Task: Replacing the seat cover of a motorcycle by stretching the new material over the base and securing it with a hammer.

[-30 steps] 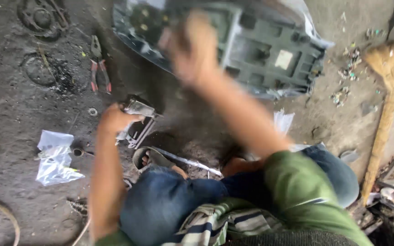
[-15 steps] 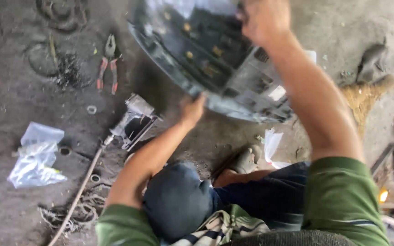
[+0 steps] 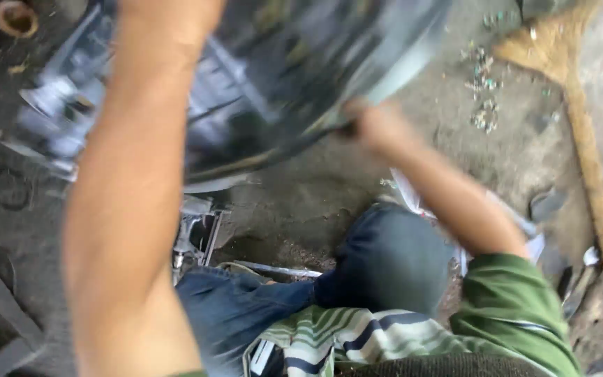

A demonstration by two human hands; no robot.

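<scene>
A large dark grey moulded panel (image 3: 280,77), blurred by motion, fills the upper middle of the view and is lifted off the ground. My right hand (image 3: 375,126) grips its lower right edge, fingers closed around the rim. My left forearm (image 3: 141,195) rises across the foreground to the top edge of the picture, over the panel; the hand itself is cut off there. My knees in blue jeans (image 3: 385,258) are below the panel.
A straw broom (image 3: 581,139) lies along the right side on the dirt floor. A small metal part (image 3: 193,234) sits by my left knee. A wire ring (image 3: 10,190) and a rusty round can (image 3: 14,17) lie at the left. Small scraps (image 3: 486,115) are scattered near the broom.
The panel has swung up and closer to the camera. My right hand moved from its top to its lower right edge; my left arm rose from the lower edge towards the top.
</scene>
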